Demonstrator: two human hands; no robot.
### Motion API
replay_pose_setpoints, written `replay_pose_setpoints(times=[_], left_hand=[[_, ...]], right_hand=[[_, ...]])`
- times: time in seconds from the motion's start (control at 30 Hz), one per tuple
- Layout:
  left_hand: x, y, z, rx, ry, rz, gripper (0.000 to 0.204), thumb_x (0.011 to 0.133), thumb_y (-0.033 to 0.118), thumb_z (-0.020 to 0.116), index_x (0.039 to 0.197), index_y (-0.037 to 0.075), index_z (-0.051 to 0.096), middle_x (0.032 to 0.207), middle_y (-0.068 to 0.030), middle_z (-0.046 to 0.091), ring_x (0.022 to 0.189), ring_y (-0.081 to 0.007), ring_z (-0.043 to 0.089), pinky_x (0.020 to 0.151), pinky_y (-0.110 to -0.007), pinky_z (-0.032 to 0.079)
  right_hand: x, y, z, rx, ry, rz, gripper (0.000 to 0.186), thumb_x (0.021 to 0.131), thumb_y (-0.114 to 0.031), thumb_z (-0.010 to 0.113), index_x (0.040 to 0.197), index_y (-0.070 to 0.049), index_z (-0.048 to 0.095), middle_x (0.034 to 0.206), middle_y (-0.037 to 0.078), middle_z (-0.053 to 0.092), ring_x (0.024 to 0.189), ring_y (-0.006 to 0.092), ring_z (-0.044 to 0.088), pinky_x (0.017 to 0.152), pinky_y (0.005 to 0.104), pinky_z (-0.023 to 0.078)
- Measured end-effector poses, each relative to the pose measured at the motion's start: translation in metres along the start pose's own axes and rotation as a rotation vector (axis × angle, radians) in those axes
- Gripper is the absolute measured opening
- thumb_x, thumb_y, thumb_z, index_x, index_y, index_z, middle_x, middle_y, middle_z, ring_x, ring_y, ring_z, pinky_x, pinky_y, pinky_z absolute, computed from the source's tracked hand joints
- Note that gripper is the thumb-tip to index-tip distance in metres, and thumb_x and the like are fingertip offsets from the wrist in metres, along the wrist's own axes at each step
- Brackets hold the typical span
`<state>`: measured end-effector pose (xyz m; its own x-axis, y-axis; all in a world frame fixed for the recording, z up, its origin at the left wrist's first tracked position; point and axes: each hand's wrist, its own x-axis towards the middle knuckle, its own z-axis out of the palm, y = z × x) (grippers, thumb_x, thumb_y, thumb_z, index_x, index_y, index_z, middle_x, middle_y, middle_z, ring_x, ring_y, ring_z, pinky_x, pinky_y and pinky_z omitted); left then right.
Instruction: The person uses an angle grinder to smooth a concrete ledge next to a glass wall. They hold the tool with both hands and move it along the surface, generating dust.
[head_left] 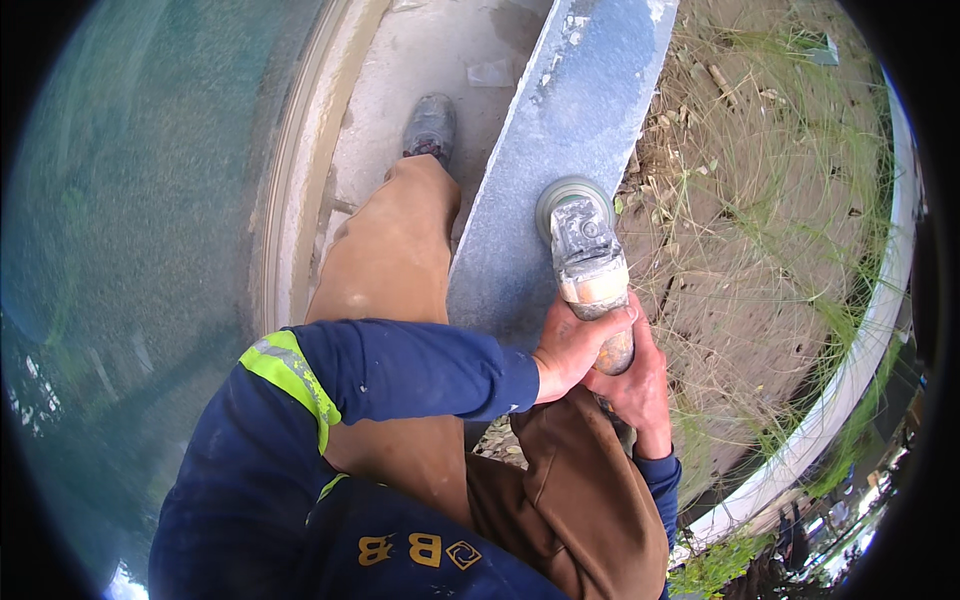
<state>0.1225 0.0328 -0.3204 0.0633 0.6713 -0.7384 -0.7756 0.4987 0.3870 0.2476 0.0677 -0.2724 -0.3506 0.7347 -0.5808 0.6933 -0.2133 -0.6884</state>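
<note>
An angle grinder point(590, 250), dusty and worn, rests with its round disc point(574, 200) against a long blue-grey stone slab point(540, 150). My left hand point(573, 340) wraps round the grinder's body from the left, its thumb lying across the top. From below and to the right, my right hand point(638, 382) grips the rear of the same body. The disc's underside and some of the fingers are hidden. The slab slopes from the upper right to the lower left, beside my leg.
My brown-trousered leg and dusty shoe point(431, 125) are on a pale ledge point(480, 45) left of the slab. Farther left runs a window frame point(300, 150) with dark glass point(150, 180). Soil with thin grass point(750, 250) lies to the right, bordered by a curved white kerb point(840, 400).
</note>
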Motion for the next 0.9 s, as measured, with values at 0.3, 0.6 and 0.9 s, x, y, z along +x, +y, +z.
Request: replay_pose_setpoints(times=[0.3, 0.6, 0.9], left_hand=[[0.000, 0.002, 0.006, 0.016, 0.017, 0.006, 0.038, 0.090, 0.014, 0.074, 0.124, 0.005, 0.062, 0.116, -0.0067, 0.068, 0.108, -0.0167, 0.065, 0.095, -0.037, 0.053], [0.027, 0.014, 0.032, 0.005, -0.205, 0.120, 0.049, 0.089, 0.011, 0.076, 0.132, 0.004, 0.054, 0.119, -0.0081, 0.066, 0.111, -0.0178, 0.063, 0.097, -0.038, 0.052], [0.054, 0.031, 0.056, 0.174, -0.444, 0.361, 0.069, 0.081, 0.016, 0.085, 0.136, 0.004, 0.046, 0.122, -0.0070, 0.061, 0.115, -0.0171, 0.058, 0.102, -0.037, 0.047]], right_hand=[[-0.002, 0.002, 0.000, 0.038, 0.023, 0.028, 0.104, 0.066, -0.019, 0.089, 0.156, -0.011, 0.037, 0.118, 0.020, 0.072, 0.109, 0.0318, 0.071, 0.092, 0.0418, 0.057], [-0.001, -0.004, -0.006, 0.049, 0.283, -0.017, 0.103, 0.068, -0.016, 0.086, 0.156, -0.006, 0.033, 0.125, 0.020, 0.068, 0.114, 0.0289, 0.068, 0.096, 0.0407, 0.054], [0.004, -0.009, -0.027, 0.210, 0.367, -0.022, 0.102, 0.070, -0.012, 0.081, 0.157, -0.002, 0.027, 0.142, 0.017, 0.051, 0.126, 0.0250, 0.055, 0.105, 0.0394, 0.047]])
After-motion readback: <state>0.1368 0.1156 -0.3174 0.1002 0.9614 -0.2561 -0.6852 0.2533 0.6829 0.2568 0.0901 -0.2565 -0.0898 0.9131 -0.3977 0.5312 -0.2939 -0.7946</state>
